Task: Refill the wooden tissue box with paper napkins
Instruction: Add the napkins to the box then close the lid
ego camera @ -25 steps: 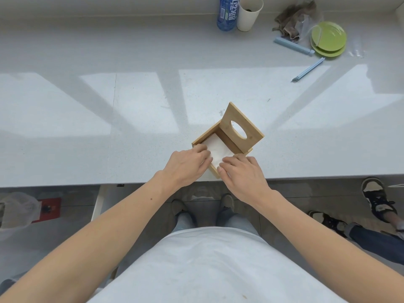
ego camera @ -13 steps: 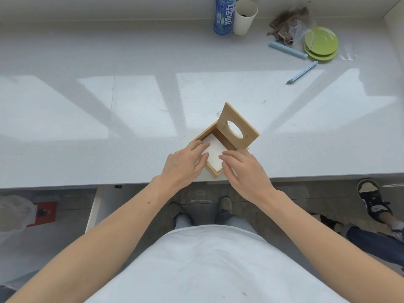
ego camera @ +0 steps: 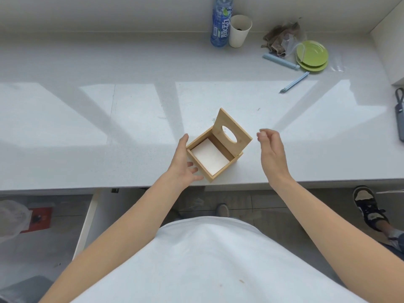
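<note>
With napkins (ego camera: 210, 158) already lying flat inside the wooden tissue box (ego camera: 215, 169), next step judged to be closing the hinged lid (ego camera: 233, 132). Box sits at the near edge of the tabletop (ego camera: 87, 132), one corner pointing at the wearer. Lid stands tilted up from the box's far-right wall, oval dispensing hole facing the interior.

Left hand (ego camera: 182, 162): grip spread, empty, palm beside the box's left wall, thumb tip up by the far-left corner, fingers curled near the near-left face. Contact with the wood likely but not certain from this angle. Right hand (ego camera: 271, 154): grip loosely curled, empty, fingertips bunched in the air just right of the lid's outer edge, not touching it.

Napkin stack appears seated well below the rim, square to the walls, no corner riding up.

To do the step well:
- brace the left wall with the left palm so the box does not skate toward the tabletop edge.
- catch the lid's top edge with right fingertips, lower slowly toward the near-left rim.
- consider drawing the top napkin up through the oval before seating, otherwise hard to start later.
- check no paper is pinched at the hinge side.

Risk: box close to the tabletop edge; a hard push on the lid could tip it off.
</note>
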